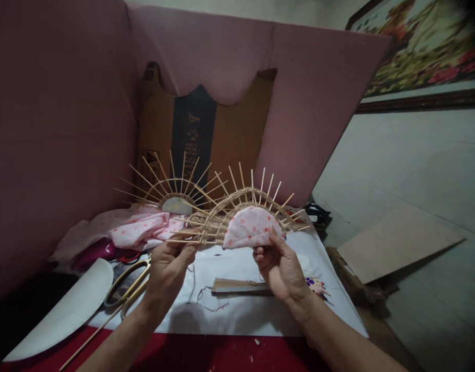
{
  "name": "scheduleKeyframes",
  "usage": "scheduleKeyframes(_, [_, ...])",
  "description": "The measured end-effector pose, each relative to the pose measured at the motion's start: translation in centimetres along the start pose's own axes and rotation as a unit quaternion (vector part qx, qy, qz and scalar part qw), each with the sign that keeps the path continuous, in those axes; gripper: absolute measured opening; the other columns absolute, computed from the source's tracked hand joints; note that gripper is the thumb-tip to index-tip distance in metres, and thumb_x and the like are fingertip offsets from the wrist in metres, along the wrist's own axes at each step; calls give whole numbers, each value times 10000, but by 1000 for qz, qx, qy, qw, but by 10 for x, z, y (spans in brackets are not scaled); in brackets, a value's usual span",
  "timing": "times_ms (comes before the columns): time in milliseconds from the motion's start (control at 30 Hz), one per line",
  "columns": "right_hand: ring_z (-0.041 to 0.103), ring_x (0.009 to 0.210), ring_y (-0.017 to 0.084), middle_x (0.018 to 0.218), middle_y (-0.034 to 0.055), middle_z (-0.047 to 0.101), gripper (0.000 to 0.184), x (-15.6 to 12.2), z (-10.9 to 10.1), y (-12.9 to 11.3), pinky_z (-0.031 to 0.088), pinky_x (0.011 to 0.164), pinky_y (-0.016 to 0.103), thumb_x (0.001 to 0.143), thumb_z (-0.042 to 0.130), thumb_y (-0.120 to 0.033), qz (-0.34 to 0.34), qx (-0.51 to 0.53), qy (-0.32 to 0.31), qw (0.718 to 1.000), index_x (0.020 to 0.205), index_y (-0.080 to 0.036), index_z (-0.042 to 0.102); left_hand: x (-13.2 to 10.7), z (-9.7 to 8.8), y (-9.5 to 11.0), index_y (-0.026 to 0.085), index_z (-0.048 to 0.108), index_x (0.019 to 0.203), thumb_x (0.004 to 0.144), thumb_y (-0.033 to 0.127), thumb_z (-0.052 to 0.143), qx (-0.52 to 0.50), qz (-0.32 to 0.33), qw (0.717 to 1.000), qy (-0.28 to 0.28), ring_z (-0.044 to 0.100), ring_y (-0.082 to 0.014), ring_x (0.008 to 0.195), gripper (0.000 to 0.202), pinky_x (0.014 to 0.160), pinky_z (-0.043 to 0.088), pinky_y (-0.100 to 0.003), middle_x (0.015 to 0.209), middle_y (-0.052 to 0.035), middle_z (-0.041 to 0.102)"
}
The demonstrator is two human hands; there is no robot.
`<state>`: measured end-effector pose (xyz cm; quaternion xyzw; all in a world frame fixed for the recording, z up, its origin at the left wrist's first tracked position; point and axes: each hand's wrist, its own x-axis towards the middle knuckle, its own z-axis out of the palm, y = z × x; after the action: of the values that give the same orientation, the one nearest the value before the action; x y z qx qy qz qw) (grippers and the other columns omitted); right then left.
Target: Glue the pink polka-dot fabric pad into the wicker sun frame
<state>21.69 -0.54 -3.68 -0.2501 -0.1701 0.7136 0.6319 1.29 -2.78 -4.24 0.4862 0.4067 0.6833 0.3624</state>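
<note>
Between my two hands, raised above the table, is a half-round fan-shaped craft piece (248, 227). Its middle is covered in pink dotted cloth, with twine woven around it and thin wooden sticks spreading outward. My left hand (170, 268) pinches the sticks at its left end. My right hand (278, 266) grips the lower right edge of the cloth-covered half circle, thumb in front. Behind it, to the left, stands a similar stick-and-twine fan (177, 205) with a pale centre. Fingers behind the piece are partly hidden.
Gold-handled scissors (135, 281) and a white half-round plate (73, 310) lie at the left. Pink dotted cloth (139, 230) is bunched behind them. A cardboard strip (241, 287) rests on the white sheet (237, 320). Pink-covered panels (311, 103) rise at the back and left.
</note>
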Motion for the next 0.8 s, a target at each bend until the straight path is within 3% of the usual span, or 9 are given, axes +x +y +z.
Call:
scheduleKeyframes(133, [566, 453, 90, 550, 8, 635, 213, -1, 0, 1, 458, 400, 151, 636, 787, -216, -1, 2, 0, 1000, 709, -147, 600, 0, 2, 0, 165, 666, 701, 690, 205, 683, -39, -28, 999, 16, 454, -79, 506, 44, 454, 367, -182, 596, 22, 591])
scheduleKeyframes(467, [562, 453, 89, 548, 2, 624, 230, -1, 0, 1, 459, 397, 148, 630, 791, -224, 8, 6, 0, 1000, 722, -150, 594, -1, 3, 1, 189, 721, 834, 692, 218, 690, -37, -31, 998, 26, 394, -68, 470, 148, 429, 333, -180, 562, 32, 561])
scheduleKeyframes(600, [567, 455, 92, 552, -6, 631, 234, 1, -1, 1, 459, 391, 152, 621, 797, -227, -6, 3, -2, 1000, 712, -158, 593, 1, 2, 2, 182, 714, 700, 694, 214, 685, -16, 0, 1000, 9, 407, -80, 458, 43, 435, 344, -202, 517, 33, 541])
scheduleKeyframes(667, [566, 453, 93, 544, -5, 633, 230, 1, -1, 1, 459, 388, 152, 619, 798, -230, -8, 0, -4, 1000, 691, -160, 591, 2, 2, 2, 182, 719, 671, 670, 195, 698, -10, 5, 1000, 5, 460, -95, 492, 25, 473, 384, -212, 540, 17, 585])
scheduleKeyframes(800, [571, 458, 93, 541, 2, 639, 219, 2, -2, 1, 463, 402, 155, 636, 791, -246, -12, -2, -7, 1000, 673, -157, 594, 3, 0, 1, 194, 747, 785, 633, 190, 730, -46, -39, 998, 14, 565, -129, 635, 153, 577, 449, -224, 715, -23, 695])
